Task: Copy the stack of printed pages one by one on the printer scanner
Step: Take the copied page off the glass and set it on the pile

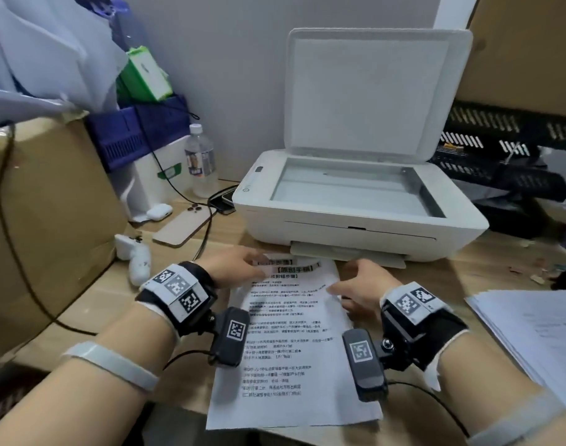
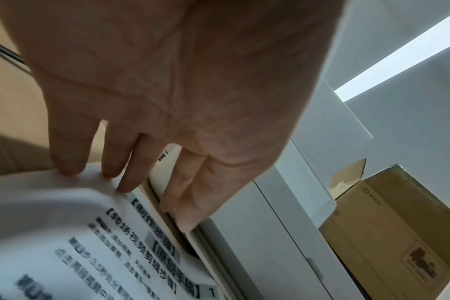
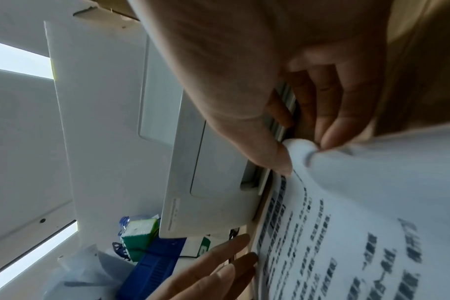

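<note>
The printed pages (image 1: 291, 342) lie flat on the tabletop (image 1: 436, 284) right in front of the printer (image 1: 355, 201), whose scanner lid (image 1: 368, 91) stands open. The right hand (image 1: 358, 286) pinches the top sheet's corner in its grip; the left hand (image 1: 233, 263) presses down with straight fingers (image 2: 110, 162), grip apart.
</note>
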Tool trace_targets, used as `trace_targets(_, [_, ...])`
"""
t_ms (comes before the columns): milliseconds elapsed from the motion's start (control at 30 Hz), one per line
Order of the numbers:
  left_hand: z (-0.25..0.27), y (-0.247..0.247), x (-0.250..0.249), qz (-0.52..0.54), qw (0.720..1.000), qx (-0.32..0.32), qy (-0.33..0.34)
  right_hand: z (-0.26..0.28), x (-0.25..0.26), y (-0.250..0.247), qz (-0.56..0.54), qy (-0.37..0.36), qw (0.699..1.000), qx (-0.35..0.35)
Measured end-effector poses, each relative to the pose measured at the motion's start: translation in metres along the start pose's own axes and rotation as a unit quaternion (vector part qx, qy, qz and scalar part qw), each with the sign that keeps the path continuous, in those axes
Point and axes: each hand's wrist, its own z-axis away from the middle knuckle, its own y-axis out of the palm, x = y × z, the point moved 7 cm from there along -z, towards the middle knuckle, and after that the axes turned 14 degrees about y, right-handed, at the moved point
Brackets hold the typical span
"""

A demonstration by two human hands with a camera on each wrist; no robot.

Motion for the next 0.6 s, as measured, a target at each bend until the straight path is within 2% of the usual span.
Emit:
trace_targets(133, [0.005, -0.002, 0.012, 0.022, 1.000, -0.011, -0.015, 0.000, 0.008, 0.008, 0.100, -0.028, 0.995, -0.005])
trace_targets(233, [0.009, -0.005, 0.014, 0.037, 0.999, -0.010, -0.011, 0.001, 0.011, 0.016, 0.130, -0.072, 0.989, -0.001])
trace_targets(300, [0.011, -0.009, 0.010, 0.030, 0.999, -0.012, 0.003, 0.007, 0.016, 0.023, 0.129, -0.108, 0.985, 0.026])
trace_targets(433, [0.014, -0.029, -0.021, 0.020, 0.995, -0.040, 0.092, 0.037, 0.038, 0.034, 0.155, -0.207, 0.964, 0.058])
trace_targets(600, [0.021, -0.062, -0.065, 0.030, 0.982, -0.044, 0.180, 0.080, 0.081, 0.020, 0.199, -0.306, 0.931, 0.020])
